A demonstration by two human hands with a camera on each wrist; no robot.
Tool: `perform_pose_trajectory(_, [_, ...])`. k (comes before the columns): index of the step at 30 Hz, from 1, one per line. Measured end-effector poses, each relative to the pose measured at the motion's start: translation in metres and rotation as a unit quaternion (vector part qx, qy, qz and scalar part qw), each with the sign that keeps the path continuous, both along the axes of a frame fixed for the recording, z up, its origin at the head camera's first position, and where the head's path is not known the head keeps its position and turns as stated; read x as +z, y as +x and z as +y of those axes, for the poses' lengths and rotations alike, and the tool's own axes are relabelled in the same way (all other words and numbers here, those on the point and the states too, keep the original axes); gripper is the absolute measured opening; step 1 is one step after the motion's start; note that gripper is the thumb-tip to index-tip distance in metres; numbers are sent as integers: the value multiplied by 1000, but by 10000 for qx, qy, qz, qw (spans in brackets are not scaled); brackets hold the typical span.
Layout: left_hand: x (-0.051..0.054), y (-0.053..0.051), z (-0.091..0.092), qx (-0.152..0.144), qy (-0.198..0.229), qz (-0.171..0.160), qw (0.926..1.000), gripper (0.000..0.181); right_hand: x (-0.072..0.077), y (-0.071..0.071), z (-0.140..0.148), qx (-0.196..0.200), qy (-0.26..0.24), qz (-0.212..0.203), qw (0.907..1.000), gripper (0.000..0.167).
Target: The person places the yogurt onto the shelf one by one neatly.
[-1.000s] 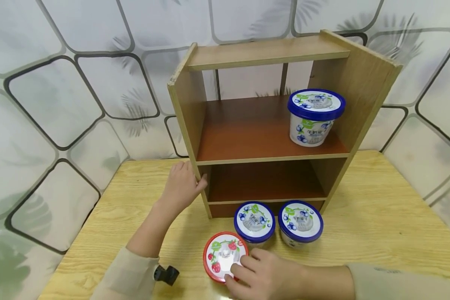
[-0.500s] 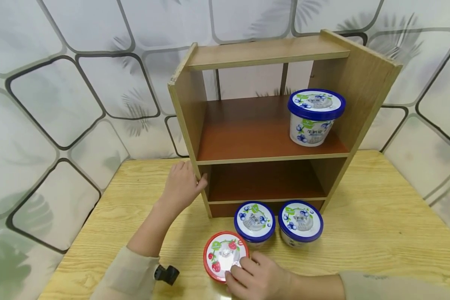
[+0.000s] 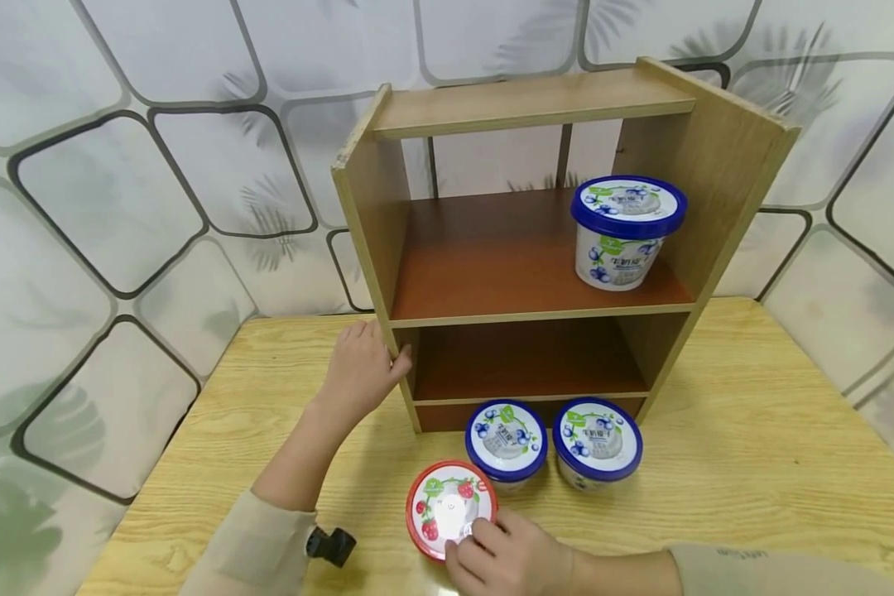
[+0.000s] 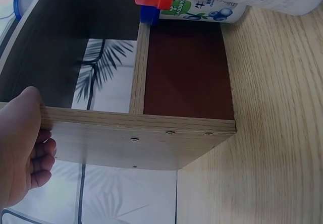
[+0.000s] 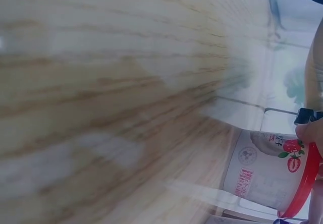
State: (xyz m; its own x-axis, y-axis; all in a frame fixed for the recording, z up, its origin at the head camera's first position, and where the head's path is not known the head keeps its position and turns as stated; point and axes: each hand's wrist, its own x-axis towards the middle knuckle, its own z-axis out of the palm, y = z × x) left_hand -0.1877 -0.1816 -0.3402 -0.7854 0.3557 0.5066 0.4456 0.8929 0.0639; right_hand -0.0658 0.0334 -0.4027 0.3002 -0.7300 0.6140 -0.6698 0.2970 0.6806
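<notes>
My left hand (image 3: 362, 364) grips the left side panel (image 4: 116, 133) of a small wooden shelf (image 3: 544, 313). In the left wrist view its thumb lies inside the panel and its fingers curl on the outer face. At the front of the table, my right hand (image 3: 517, 556) holds a white tub with a red, strawberry-printed lid (image 3: 447, 497) by the lid's right edge. The right wrist view shows that tub's printed wall (image 5: 265, 168) with the thumb at the red rim. Two blue-lidded blueberry tubs, the left one (image 3: 505, 441) and the right one (image 3: 597, 439), stand before the shelf.
Another blue-lidded tub (image 3: 626, 236) stands on the upper board at the right. The shelf's lower board (image 3: 529, 360) lies beneath it. Patterned wall covering (image 3: 194, 165) closes off the back and sides of the wooden table (image 3: 775, 430). A black wrist device (image 3: 331, 546) sits at the left sleeve.
The red-lidded tub has shifted very slightly right, and the right hand has changed its place on the lid edge a little. The left hand, shelf and blue-lidded tubs stay put.
</notes>
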Motion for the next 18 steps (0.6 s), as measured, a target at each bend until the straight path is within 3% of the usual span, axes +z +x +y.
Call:
perform_pose_trajectory(8, [0, 0, 0, -23, 20, -102, 9999, 20, -2, 0, 5, 82, 1, -96, 9999, 30])
perform_pose_trajectory(18, [-1, 0, 0, -18, -14, 20, 10000, 20, 2, -1, 7, 175, -12, -30, 9998, 29])
